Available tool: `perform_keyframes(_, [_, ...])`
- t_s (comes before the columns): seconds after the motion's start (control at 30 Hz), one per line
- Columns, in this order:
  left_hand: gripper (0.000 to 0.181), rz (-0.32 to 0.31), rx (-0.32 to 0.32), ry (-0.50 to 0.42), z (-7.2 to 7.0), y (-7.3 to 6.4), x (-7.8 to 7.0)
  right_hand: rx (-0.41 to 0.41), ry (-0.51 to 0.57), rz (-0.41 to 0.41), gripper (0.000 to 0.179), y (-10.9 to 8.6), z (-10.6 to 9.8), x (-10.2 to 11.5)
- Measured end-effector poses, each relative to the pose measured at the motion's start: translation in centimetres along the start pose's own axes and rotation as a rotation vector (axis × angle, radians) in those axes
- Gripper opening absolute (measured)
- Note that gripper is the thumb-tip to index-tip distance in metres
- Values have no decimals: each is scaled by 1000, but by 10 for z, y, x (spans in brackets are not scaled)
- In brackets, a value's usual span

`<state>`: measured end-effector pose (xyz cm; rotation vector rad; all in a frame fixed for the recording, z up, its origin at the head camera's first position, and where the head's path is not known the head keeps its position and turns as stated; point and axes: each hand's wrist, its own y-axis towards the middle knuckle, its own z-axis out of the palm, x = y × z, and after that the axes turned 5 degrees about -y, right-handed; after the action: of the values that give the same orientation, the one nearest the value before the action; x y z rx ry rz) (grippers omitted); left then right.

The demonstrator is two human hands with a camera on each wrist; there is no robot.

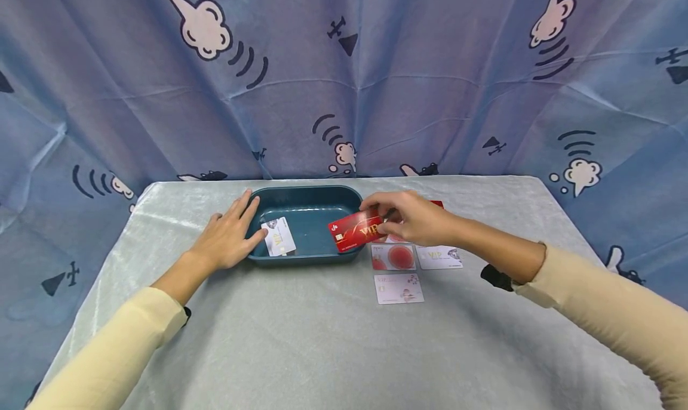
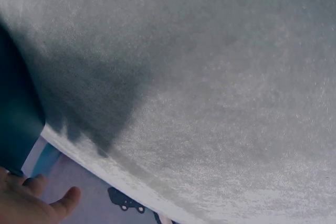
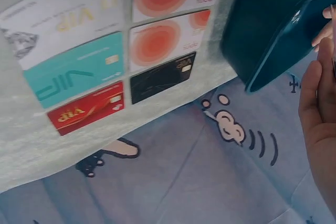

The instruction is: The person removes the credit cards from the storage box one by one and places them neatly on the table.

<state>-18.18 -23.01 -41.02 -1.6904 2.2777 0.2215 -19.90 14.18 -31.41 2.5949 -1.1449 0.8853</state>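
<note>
My right hand pinches a red VIP card between thumb and fingers, over the right end of a dark teal plastic bin. The card is tilted, its gold lettering facing up. Inside the bin at the left lies a white VIP card. My left hand rests at the bin's left rim, fingers extended and the thumb reaching over the edge near the white card. In the left wrist view, part of that hand shows beside the bin's wall.
Right of the bin, cards lie in rows: a pale pink card, cards with red circles, a white VIP card, a turquoise card, a black card and another red card. A patterned blue curtain hangs behind the table.
</note>
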Motion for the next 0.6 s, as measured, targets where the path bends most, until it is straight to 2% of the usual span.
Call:
perform_keyframes(0.33, [76, -3, 2, 5, -1, 0, -2, 6, 46, 41, 44, -30, -4, -11])
perform_keyframes(0.6, [76, -7, 4, 4, -1, 0, -1, 8, 23, 108, 47, -61, -4, -30])
